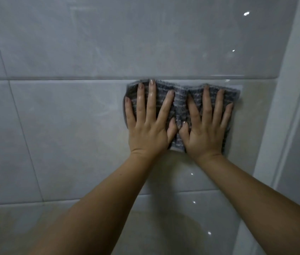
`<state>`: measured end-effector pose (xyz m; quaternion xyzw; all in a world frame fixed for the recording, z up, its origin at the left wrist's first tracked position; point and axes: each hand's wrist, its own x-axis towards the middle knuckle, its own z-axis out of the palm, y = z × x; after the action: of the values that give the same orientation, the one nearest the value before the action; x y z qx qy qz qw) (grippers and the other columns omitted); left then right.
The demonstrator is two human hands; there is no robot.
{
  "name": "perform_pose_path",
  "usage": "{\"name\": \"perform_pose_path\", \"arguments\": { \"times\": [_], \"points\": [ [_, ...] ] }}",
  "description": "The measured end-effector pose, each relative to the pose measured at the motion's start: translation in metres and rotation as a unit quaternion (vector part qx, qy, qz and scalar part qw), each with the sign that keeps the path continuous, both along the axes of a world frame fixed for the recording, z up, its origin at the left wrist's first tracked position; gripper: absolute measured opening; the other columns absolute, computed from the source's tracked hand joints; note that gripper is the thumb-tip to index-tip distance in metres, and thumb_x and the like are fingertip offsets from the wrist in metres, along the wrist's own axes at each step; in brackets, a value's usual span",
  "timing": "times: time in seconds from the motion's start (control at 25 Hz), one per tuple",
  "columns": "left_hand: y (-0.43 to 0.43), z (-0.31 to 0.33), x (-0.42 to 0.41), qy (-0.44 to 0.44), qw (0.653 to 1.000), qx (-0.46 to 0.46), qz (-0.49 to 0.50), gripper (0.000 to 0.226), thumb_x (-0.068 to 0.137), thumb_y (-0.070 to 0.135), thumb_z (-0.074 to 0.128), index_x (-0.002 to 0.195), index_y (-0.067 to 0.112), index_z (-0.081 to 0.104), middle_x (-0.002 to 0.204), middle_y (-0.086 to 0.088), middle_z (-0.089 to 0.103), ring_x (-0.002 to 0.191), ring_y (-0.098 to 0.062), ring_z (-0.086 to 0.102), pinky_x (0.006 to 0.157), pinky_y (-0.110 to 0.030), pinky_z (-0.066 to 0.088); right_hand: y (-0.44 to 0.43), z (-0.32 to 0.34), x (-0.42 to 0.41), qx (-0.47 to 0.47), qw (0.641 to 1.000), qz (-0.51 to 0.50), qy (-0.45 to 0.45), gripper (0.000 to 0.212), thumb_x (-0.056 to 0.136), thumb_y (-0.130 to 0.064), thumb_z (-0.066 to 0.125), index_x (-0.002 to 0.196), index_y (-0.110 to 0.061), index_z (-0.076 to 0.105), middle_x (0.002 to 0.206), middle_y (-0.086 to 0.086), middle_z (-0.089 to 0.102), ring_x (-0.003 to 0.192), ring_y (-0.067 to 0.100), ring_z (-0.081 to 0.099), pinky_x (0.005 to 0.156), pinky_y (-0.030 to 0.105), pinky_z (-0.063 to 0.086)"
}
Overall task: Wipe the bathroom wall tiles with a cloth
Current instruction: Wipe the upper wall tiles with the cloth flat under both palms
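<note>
A grey striped cloth point(181, 102) lies flat against the glossy pale grey wall tiles point(68, 126), just under a horizontal grout line. My left hand point(150, 124) presses on the cloth's left half with straight, spread fingers. My right hand point(206, 129) presses on its right half the same way, thumbs nearly touching in the middle. Most of the cloth is hidden beneath both hands.
A white vertical frame or corner trim point(281, 107) runs down the wall right beside the cloth's right edge. Large tiles stretch away to the left, above and below, with wet streaks on the upper tile point(108, 37).
</note>
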<state>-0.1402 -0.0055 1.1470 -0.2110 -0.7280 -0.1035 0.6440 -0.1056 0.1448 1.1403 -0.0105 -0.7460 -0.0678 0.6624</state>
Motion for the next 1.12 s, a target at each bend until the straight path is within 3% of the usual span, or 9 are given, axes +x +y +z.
{"name": "perform_pose_path", "arguments": {
  "times": [0.16, 0.32, 0.6, 0.88, 1.12],
  "points": [
    [0.001, -0.028, 0.002, 0.001, 0.999, -0.048, 0.009, 0.060, 0.097, 0.046, 0.042, 0.152, 0.026, 0.035, 0.159, -0.017, 0.024, 0.148, -0.037, 0.016, 0.121, -0.058, 0.004, 0.004, -0.033, 0.002, 0.032, 0.999, 0.007, -0.034, 0.059, 0.091, -0.037, 0.037, 0.148, -0.022, 0.030, 0.156, 0.014, 0.022, 0.143, 0.046, 0.018, 0.113, 0.068, 0.014],
    [0.020, 0.001, 0.004, 0.003, 0.999, -0.033, -0.004, 0.060, 0.098, 0.046, 0.040, 0.154, 0.026, 0.031, 0.160, -0.018, 0.024, 0.149, -0.037, 0.015, 0.120, -0.057, 0.002, 0.019, 0.001, 0.003, 0.044, 0.999, 0.012, -0.018, 0.053, 0.095, -0.037, 0.033, 0.146, -0.022, 0.033, 0.155, 0.015, 0.031, 0.143, 0.046, 0.023, 0.112, 0.067, 0.017],
    [0.085, 0.048, 0.017, -0.003, 0.999, 0.007, -0.039, 0.059, 0.096, 0.041, 0.041, 0.153, 0.026, 0.034, 0.160, -0.016, 0.026, 0.149, -0.038, 0.021, 0.120, -0.059, 0.006, 0.076, 0.051, 0.007, 0.026, 0.999, -0.017, 0.008, 0.055, 0.095, -0.034, 0.038, 0.148, -0.025, 0.026, 0.157, 0.017, 0.028, 0.144, 0.046, 0.019, 0.115, 0.064, 0.013],
    [0.116, 0.033, 0.023, -0.005, 0.997, -0.041, -0.072, 0.056, 0.100, 0.041, 0.037, 0.154, 0.024, 0.032, 0.161, -0.014, 0.023, 0.150, -0.035, 0.017, 0.121, -0.056, 0.001, 0.104, 0.025, 0.017, -0.020, 0.999, -0.026, 0.011, 0.055, 0.100, -0.037, 0.026, 0.151, -0.018, 0.023, 0.156, 0.022, 0.025, 0.144, 0.047, 0.019, 0.117, 0.060, 0.014],
    [0.081, -0.004, 0.018, -0.003, 0.994, -0.085, -0.072, 0.055, 0.098, 0.037, 0.043, 0.152, 0.024, 0.037, 0.160, -0.013, 0.028, 0.150, -0.032, 0.021, 0.123, -0.053, 0.004, 0.074, -0.017, 0.013, -0.050, 0.998, -0.030, -0.009, 0.060, 0.097, -0.040, 0.025, 0.149, -0.011, 0.027, 0.155, 0.025, 0.024, 0.143, 0.050, 0.017, 0.115, 0.064, 0.012]
  ]
}}
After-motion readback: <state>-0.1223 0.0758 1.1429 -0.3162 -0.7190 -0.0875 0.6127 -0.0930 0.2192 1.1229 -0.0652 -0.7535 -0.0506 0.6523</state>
